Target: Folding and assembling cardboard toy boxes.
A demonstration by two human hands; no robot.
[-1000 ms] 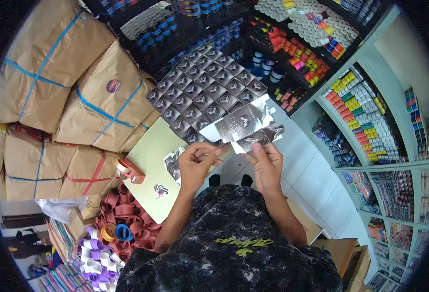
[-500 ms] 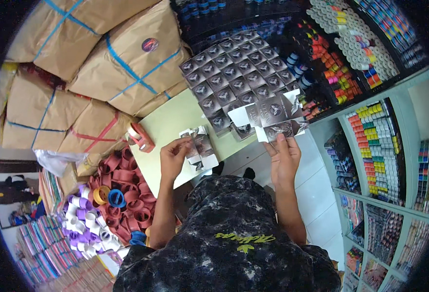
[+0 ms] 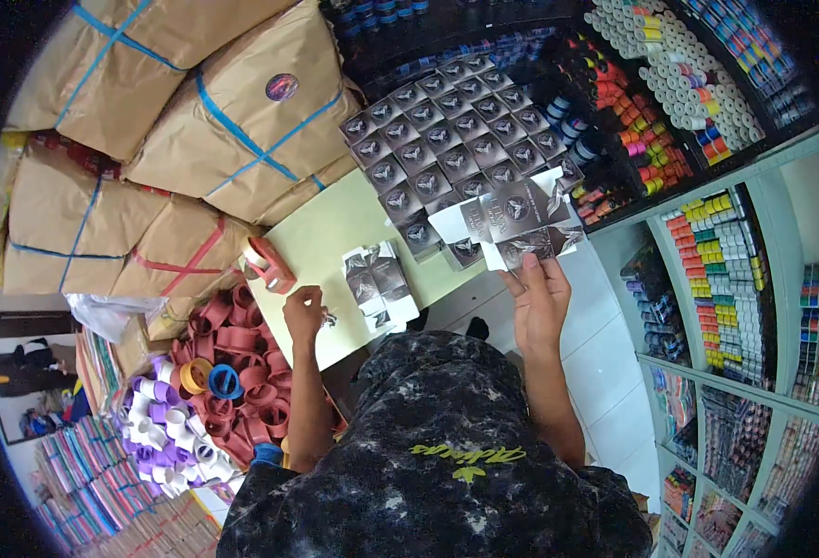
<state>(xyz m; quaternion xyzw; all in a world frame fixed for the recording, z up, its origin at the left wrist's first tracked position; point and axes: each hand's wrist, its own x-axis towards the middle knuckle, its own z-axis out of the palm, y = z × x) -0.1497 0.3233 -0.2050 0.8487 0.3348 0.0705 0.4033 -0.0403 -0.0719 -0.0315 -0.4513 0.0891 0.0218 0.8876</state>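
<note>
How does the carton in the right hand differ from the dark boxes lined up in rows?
The unfolded carton has white flaps sticking out; the dark boxes look closed, showing square tops.
The unfolded carton is gripped in the right hand; the dark boxes sit packed side by side, untouched.
The unfolded carton is a single piece; the dark boxes form a large block.
Both share dark printed panels with a round emblem.

Pale light glints on a grey carton (image 3: 518,212) and brightens floor tiles (image 3: 605,372); shelving (image 3: 753,396) bows toward 4 black corners.
</note>
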